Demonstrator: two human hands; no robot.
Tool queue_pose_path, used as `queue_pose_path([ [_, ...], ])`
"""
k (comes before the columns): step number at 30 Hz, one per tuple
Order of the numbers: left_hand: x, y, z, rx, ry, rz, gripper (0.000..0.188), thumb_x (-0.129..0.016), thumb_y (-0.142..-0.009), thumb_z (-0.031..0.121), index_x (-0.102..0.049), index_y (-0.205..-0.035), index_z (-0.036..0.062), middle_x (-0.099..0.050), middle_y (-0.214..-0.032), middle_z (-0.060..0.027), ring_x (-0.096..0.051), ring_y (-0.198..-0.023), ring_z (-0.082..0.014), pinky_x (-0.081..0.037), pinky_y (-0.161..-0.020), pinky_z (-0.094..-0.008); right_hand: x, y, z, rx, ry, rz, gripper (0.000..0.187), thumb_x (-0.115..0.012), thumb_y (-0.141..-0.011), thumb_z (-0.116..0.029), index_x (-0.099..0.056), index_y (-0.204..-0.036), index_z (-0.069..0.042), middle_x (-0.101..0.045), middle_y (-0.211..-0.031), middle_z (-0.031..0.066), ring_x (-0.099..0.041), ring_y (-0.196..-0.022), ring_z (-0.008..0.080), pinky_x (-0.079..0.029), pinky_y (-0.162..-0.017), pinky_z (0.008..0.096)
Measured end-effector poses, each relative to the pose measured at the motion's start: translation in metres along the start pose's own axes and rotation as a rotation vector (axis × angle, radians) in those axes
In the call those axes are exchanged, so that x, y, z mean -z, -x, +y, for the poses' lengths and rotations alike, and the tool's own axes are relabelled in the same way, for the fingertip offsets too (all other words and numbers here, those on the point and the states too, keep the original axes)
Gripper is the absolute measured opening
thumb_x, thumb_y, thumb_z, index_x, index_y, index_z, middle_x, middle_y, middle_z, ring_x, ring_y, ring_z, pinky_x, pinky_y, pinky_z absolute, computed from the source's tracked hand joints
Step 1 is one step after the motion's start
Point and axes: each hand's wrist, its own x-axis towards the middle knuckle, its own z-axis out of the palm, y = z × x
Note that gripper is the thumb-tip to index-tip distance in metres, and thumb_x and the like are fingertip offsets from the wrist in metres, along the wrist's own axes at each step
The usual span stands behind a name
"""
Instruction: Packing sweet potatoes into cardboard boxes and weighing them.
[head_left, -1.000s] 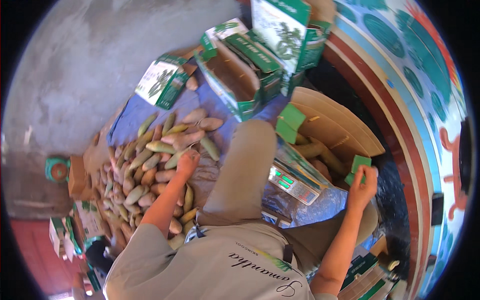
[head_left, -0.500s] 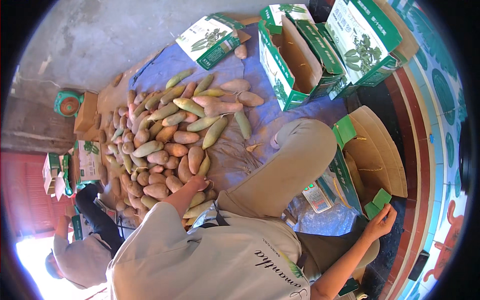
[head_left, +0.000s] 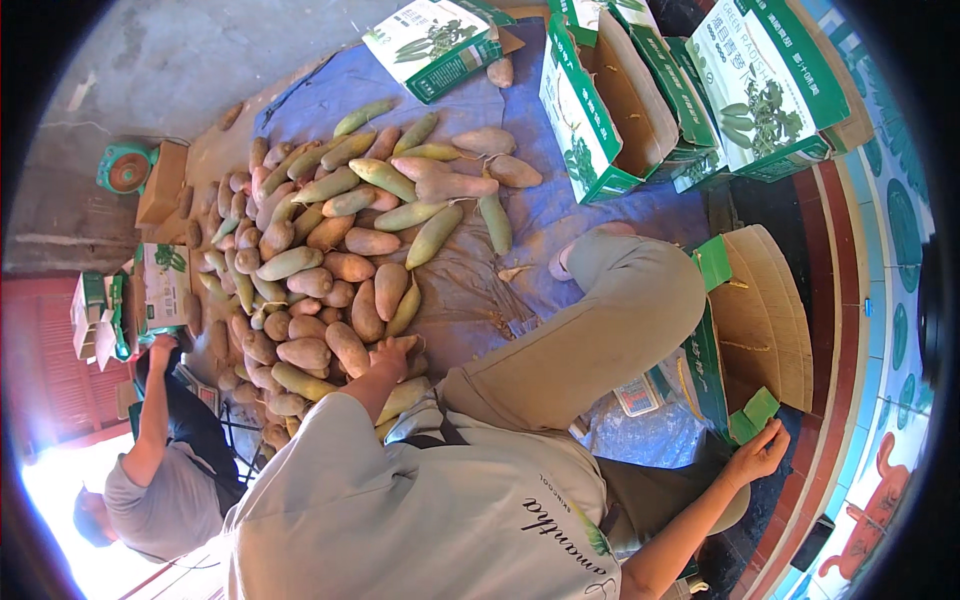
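Low in the pile of green and reddish-brown radishes (head_left: 330, 270), my left hand (head_left: 392, 353) reaches down among the nearest ones. Its fingers look spread against the radishes, and no radish is lifted. Out to the right, my right hand (head_left: 757, 455) has its fingers curled at the green flap (head_left: 755, 415) of an open cardboard carton (head_left: 765, 315). That carton stands beside my bent leg with its brown lid panel raised, and little of its inside shows. Between my legs and the carton, a small scale (head_left: 638, 394) is partly hidden.
Several green-and-white cartons (head_left: 765, 95) stand at the back right, one open-topped (head_left: 640, 100). Another carton (head_left: 440, 45) lies on the blue sheet (head_left: 320, 110). At the left, a co-worker (head_left: 175, 490) sits near more cartons (head_left: 165, 285). A tiled wall (head_left: 895, 330) bounds the right.
My left hand has moved slightly up and left over the radishes. My right hand stays by the flap. The co-worker's arm has risen toward the cartons. The whole view has shifted a little.
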Motion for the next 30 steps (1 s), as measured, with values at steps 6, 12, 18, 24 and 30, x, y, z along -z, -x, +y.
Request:
queue_pose_path([
  [6,-0.014,-0.023,-0.002,-0.241,-0.129,0.115,0.070,-0.062,-0.078,0.018,-0.029,-0.140,0.0176,-0.029,-0.144,-0.0085,-0.029,-0.133,-0.0291,-0.033,-0.103,-0.0464,-0.002,0.001,0.005,-0.019,0.013,-0.034,0.022,-0.051,-0.095,-0.018,-0.060,-0.091,0.001,-0.063,-0.084,0.0095,-0.058,-0.076,0.0169,-0.046,-0.072,0.0291],
  [12,-0.005,-0.038,0.026,-0.081,-0.011,0.046,0.058,-0.059,-0.082,0.015,-0.036,-0.135,0.0175,-0.040,-0.132,-0.0081,-0.035,-0.130,-0.0290,-0.039,-0.096,-0.0479,0.000,-0.001,-0.003,-0.005,0.024,-0.049,0.019,-0.052,-0.094,-0.015,-0.058,-0.086,0.001,-0.060,-0.080,0.0102,-0.056,-0.073,0.0202,-0.046,-0.068,0.0312],
  [18,0.011,-0.041,0.028,-0.090,-0.129,-0.015,0.059,-0.064,-0.079,0.015,-0.039,-0.133,0.0143,-0.042,-0.128,-0.0145,-0.044,-0.122,-0.0295,-0.042,-0.094,-0.0461,0.003,0.001,0.003,-0.015,0.022,-0.051,0.019,-0.052,-0.094,-0.015,-0.059,-0.087,0.001,-0.061,-0.081,0.0097,-0.056,-0.073,0.0191,-0.045,-0.069,0.0302],
  [24,-0.013,-0.063,0.020,-0.077,-0.191,0.075,0.059,-0.071,-0.074,0.018,-0.047,-0.128,0.0130,-0.047,-0.130,-0.0066,-0.044,-0.123,-0.0256,-0.041,-0.094,-0.0457,0.001,-0.003,-0.008,-0.027,0.024,-0.068,0.018,-0.052,-0.093,-0.015,-0.058,-0.085,0.001,-0.059,-0.079,0.0100,-0.055,-0.071,0.0206,-0.045,-0.067,0.0315],
  [30,0.007,-0.058,0.019,-0.189,-0.211,0.120,0.047,-0.066,-0.077,0.021,-0.054,-0.122,0.0122,-0.054,-0.124,-0.0069,-0.054,-0.114,-0.0243,-0.044,-0.091,-0.0386,0.002,0.000,-0.006,-0.049,0.023,-0.065,0.020,-0.052,-0.094,-0.016,-0.058,-0.084,0.001,-0.060,-0.078,0.0097,-0.055,-0.071,0.0187,-0.045,-0.067,0.0301],
])
